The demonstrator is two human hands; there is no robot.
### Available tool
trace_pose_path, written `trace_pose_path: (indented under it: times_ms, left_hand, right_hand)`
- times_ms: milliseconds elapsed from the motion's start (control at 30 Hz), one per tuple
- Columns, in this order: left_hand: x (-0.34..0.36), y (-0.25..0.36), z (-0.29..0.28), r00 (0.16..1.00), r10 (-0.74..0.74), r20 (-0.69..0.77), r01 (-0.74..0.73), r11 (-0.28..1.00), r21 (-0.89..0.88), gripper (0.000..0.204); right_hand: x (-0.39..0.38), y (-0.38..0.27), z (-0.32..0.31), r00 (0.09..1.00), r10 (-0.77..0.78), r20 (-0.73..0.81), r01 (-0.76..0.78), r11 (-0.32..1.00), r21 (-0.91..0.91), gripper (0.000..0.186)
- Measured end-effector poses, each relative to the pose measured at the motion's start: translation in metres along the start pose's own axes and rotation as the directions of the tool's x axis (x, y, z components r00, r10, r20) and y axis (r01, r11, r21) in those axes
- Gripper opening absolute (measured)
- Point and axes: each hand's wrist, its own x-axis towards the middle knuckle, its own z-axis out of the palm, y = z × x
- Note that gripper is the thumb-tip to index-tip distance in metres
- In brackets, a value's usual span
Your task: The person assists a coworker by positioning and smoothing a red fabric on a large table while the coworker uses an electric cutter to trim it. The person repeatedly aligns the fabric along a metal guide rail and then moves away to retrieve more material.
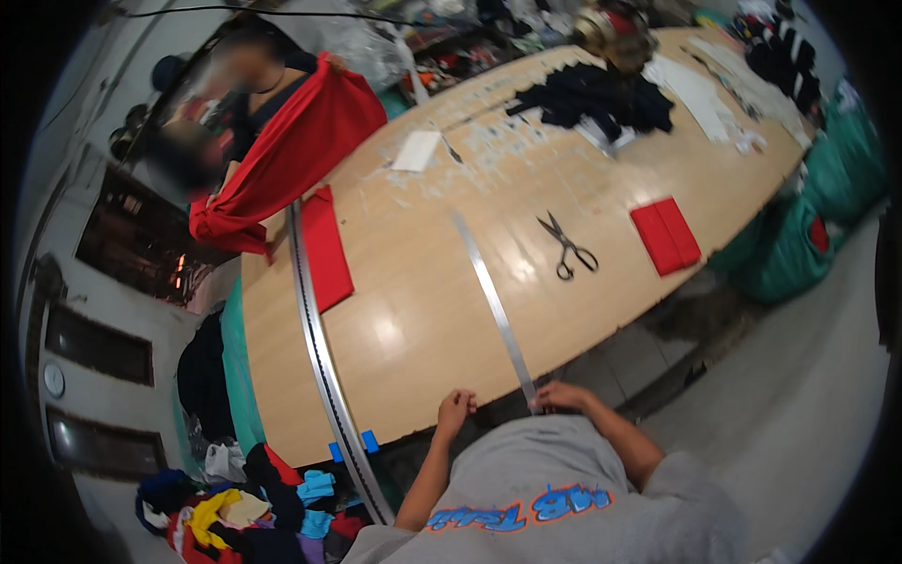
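One metal ruler (493, 302) is gripped by your right hand's (561, 396) fingers; a careless sideways swing could knock the scissors (565, 244). Whether your left hand's (457, 407) fingers are closed is unclear.

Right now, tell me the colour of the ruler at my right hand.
The ruler is silver-grey; the head view shows it best.

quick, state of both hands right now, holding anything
Left hand: fingers loosely curled, nothing visible in it; can't tell if fully closed.
Right hand: closed, holding the near end of the long metal ruler.
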Motion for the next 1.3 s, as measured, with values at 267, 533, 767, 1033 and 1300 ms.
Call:
trace_pose_path:
  times_ms: [267,533,767,1033,1300]
  left_hand:
    - [0.007,0.007,-0.003,1.000,-0.003,0.001,0.003,0.999,-0.040,0.030]
    - [0.011,0.017,-0.013,0.994,-0.107,0.022,0.108,0.991,-0.079,0.034]
    - [0.020,0.018,-0.026,0.972,-0.200,0.123,0.220,0.961,-0.170,0.039]
    - [0.026,0.008,-0.045,0.933,-0.085,0.349,0.135,0.983,-0.123,0.034]
    - [0.031,0.001,-0.098,0.863,0.065,0.502,-0.101,0.994,0.045,0.033]
  right_hand:
    - [-0.002,-0.012,-0.010,0.997,0.038,0.061,-0.041,0.998,0.057,0.033]
    - [-0.018,-0.016,-0.009,0.989,-0.034,-0.142,0.065,0.973,0.222,0.025]
    - [-0.020,-0.025,0.006,0.952,0.027,-0.306,0.042,0.975,0.218,0.029]
    - [-0.018,-0.016,0.027,0.854,0.102,-0.511,0.058,0.956,0.287,0.045]
    - [-0.007,-0.017,0.067,0.748,0.191,-0.635,0.151,0.883,0.444,0.063]
